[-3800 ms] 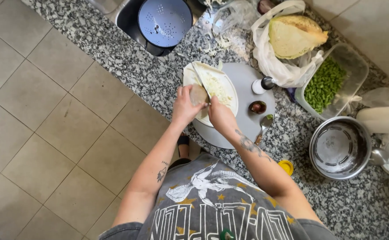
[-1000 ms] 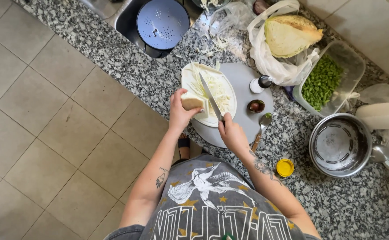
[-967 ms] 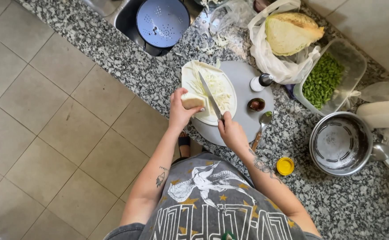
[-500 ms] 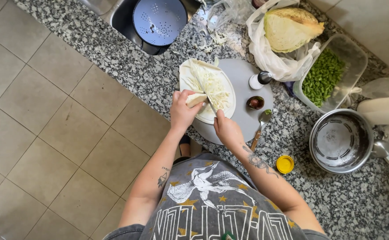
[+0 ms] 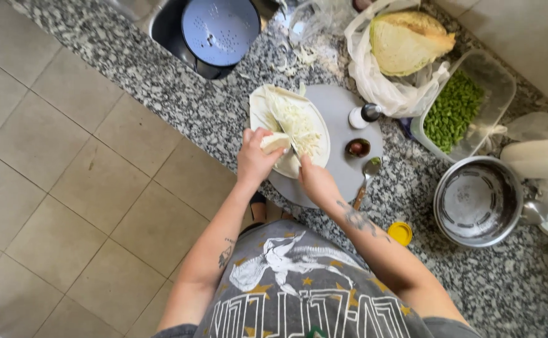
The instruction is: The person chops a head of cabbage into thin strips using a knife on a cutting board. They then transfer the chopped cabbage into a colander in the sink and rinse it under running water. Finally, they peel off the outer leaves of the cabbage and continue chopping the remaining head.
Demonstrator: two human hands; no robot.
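Note:
My left hand [image 5: 253, 161] grips a small wedge of pale cabbage [image 5: 275, 142] at the near edge of a white plate [image 5: 257, 112]. Shredded cabbage [image 5: 299, 124] lies piled on that plate. My right hand [image 5: 315, 181] holds a knife [image 5: 284, 128] whose blade lies across the plate beside the wedge. The plate rests on a round grey board [image 5: 343, 119] on the speckled granite counter [image 5: 192, 106].
A blue colander [image 5: 219, 28] sits in the sink at the back. A halved cabbage [image 5: 405, 40] lies in a white bag, beside a clear tub of chopped green beans [image 5: 454, 109]. A steel bowl [image 5: 477, 200], yellow lid [image 5: 400, 233], spoon [image 5: 365, 178] and small bottle [image 5: 361, 116] stand right.
Both hands have shifted a little along the plate while slicing the wedge. More shredded cabbage lies on the plate than at first.

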